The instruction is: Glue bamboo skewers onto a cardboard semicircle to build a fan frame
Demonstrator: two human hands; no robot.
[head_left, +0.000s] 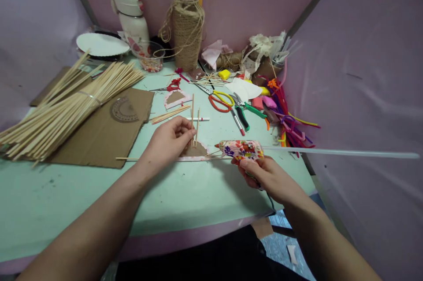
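Note:
My left hand (pixel 175 135) pinches thin wooden sticks (pixel 197 124) that stand upright over a half-round cardboard piece (pixel 199 150) with a pink-and-white edge. My fingers partly cover this piece. In my right hand (pixel 259 171) is a hot glue gun (pixel 242 149) with a flowery pattern, its nozzle turned left toward the cardboard piece and apart from it. A long clear glue stick (pixel 340 152) sticks out of the gun's back. One long thin stick (pixel 127 158) lies along the piece's straight edge, running under my left wrist.
A bundle of wooden sticks (pixel 82 100) lies on a cardboard sheet (pixel 99 153) with a protractor (pixel 124 110). Scissors (pixel 220 101), pliers-like cutters (pixel 244 116), a twine spool (pixel 187 34), a bottle (pixel 134 21) and pipe cleaners (pixel 287 118) crowd the back. Walls flank the table.

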